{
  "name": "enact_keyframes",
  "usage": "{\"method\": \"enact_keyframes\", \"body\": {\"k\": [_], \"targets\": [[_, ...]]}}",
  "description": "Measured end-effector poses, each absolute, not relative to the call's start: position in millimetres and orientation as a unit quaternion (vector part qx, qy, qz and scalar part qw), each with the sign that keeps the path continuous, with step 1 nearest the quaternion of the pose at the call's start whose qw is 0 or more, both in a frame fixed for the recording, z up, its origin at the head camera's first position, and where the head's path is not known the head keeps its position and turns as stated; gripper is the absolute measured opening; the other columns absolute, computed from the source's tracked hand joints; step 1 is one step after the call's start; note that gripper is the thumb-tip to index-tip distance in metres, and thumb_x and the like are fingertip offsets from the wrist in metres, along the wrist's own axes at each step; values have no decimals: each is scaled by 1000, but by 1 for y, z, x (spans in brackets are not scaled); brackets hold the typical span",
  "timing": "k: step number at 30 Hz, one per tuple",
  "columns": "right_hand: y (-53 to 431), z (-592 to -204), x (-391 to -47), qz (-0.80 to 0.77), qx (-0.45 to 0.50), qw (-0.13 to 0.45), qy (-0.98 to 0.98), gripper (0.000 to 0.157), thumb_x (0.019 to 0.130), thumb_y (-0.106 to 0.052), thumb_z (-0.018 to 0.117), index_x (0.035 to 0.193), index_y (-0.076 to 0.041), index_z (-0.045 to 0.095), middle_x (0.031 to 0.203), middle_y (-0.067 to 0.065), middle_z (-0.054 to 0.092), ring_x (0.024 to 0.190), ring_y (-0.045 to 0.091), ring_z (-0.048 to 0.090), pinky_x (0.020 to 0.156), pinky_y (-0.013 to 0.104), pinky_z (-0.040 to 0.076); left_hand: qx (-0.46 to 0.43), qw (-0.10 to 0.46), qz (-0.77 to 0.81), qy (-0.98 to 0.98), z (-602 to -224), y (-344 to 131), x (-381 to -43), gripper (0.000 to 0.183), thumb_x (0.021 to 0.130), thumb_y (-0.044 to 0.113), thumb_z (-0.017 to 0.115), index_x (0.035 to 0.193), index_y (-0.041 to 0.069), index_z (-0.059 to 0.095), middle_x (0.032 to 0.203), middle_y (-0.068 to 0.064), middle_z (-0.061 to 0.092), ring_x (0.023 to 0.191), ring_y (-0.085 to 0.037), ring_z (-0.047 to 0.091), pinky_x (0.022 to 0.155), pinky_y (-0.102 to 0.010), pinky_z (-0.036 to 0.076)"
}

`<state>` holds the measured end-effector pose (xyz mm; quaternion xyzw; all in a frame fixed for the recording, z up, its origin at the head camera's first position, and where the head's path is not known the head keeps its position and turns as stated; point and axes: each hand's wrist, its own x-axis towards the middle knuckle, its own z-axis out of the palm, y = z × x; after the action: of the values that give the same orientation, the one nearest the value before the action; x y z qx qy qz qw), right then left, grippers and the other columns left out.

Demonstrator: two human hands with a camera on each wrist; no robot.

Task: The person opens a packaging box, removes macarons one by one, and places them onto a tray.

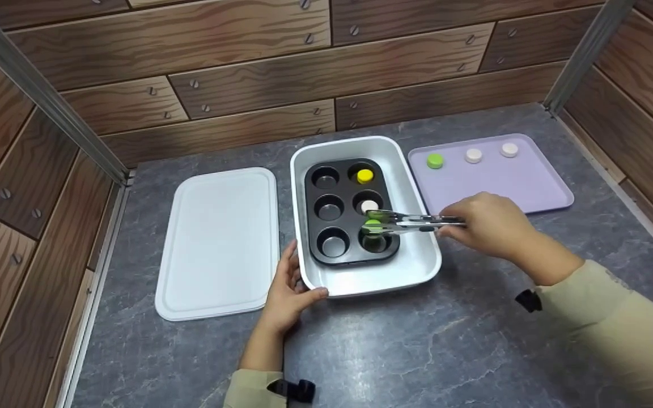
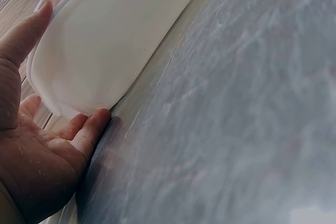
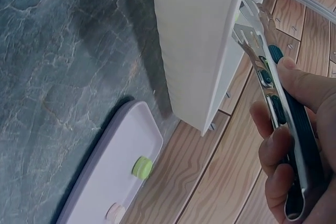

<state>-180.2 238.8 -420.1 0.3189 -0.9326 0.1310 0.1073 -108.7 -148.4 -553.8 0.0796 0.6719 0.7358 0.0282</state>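
My right hand (image 1: 488, 224) grips metal tongs (image 1: 411, 221) with dark handle inserts. Their tips hold a green macaron (image 1: 372, 225) over the front right cup of a black muffin pan (image 1: 352, 258); in the right wrist view the tongs (image 3: 270, 72) reach over the tub wall and hide most of it. The pan lies inside a white rectangular tub (image 1: 420, 263). A white macaron (image 1: 369, 206) sits in the middle right cup, a yellow macaron (image 1: 365, 176) in the back right one. At the tub's front left corner, my left hand (image 1: 287, 300) rests its extended thumb and fingers against the walls.
A lilac tray (image 1: 496, 184) to the right bears a green macaron (image 1: 435, 161) and two white macarons (image 1: 473, 155) along its back edge. Left of the tub lies a flat white lid (image 1: 221, 243). Wood-patterned panels (image 1: 247, 79) wall in the grey marbled table (image 1: 417, 351).
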Motion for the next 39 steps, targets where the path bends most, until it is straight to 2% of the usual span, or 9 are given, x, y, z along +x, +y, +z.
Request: {"method": "enact_keyframes", "body": {"k": [5, 14, 27, 35, 39], "targets": [[243, -416, -181, 138, 315, 121, -931, 20, 83, -27, 91, 94, -13, 81, 80, -1, 75, 64, 20, 62, 53, 48, 50, 75, 29, 734, 675, -552, -148, -109, 118, 79, 0, 92, 169, 3, 15, 158, -31, 40, 138, -45, 50, 99, -44, 55], [248, -406, -181, 164, 316, 156, -921, 18, 81, -23, 92, 94, -14, 82, 77, -2, 74, 62, 16, 59, 52, 46, 48, 75, 27, 737, 671, -553, -148, -108, 122, 78, 6, 95, 168, 3, 14, 161, -32, 37, 140, -46, 48, 102, -44, 55], [269, -392, -187, 163, 304, 204, -916, 21, 80, -18, 93, 95, -8, 82, 79, 5, 76, 59, 21, 61, 53, 48, 48, 78, 25, 736, 672, -554, -148, -108, 120, 78, 5, 95, 168, 3, 15, 158, -31, 40, 139, -45, 49, 102, -45, 54], [288, -386, -188, 156, 257, 215, -929, 25, 80, -18, 93, 98, -5, 82, 82, 12, 77, 65, 34, 68, 56, 58, 50, 78, 27, 734, 675, -553, -148, -108, 121, 78, 8, 96, 169, 5, 15, 159, -30, 39, 140, -45, 49, 102, -46, 54], [295, -385, -189, 148, 236, 202, -939, 26, 82, -20, 92, 101, -5, 82, 82, 13, 76, 63, 34, 65, 55, 59, 48, 78, 26, 736, 671, -553, -147, -109, 122, 78, 7, 96, 169, 4, 15, 160, -31, 39, 140, -45, 48, 103, -46, 54]]}}
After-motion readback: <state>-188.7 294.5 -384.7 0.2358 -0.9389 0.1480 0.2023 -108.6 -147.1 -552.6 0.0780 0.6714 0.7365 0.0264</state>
